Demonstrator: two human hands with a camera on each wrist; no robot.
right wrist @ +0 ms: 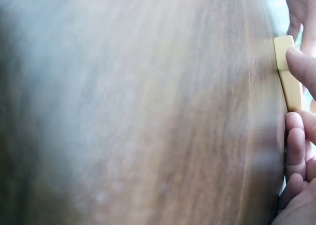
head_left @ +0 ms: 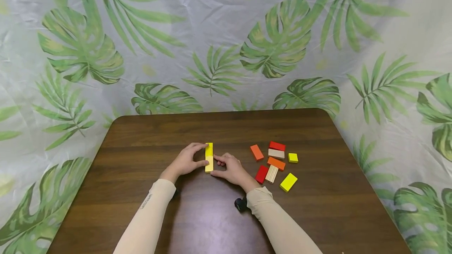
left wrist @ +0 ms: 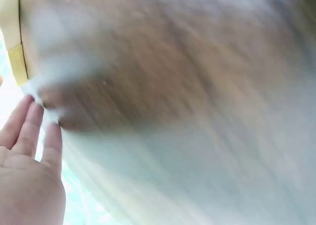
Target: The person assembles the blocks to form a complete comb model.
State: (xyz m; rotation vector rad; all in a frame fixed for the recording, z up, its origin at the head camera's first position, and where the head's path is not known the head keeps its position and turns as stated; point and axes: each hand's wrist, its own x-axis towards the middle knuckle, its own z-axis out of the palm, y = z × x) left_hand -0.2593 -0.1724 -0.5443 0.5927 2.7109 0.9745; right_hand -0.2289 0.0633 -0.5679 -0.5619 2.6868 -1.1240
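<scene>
- Lying end to end on the desk (head_left: 328,203) in the head view, a bright-yellow block (head_left: 209,149) and a paler yellow block (head_left: 210,167) are flanked by both hands.
- Head: both blocks are met from the left by the left hand (head_left: 184,161), forefinger at the bright one, thumb at the paler one, fingers spread apart.
- Head: the paler block is met from the right by the right hand (head_left: 233,169), forefinger and thumb apart, other fingers folded in.
- Head: loose red, orange, yellow and wood-coloured blocks (head_left: 276,163) are scattered right of the right hand.
- Left wrist: the pair is cut off at upper left; three straight fingers are seen below it; desk is blurred.
- Right wrist: the pair is caught at the right edge, a thumb laid on the upper block; curled fingers are seen by its lower end.
</scene>
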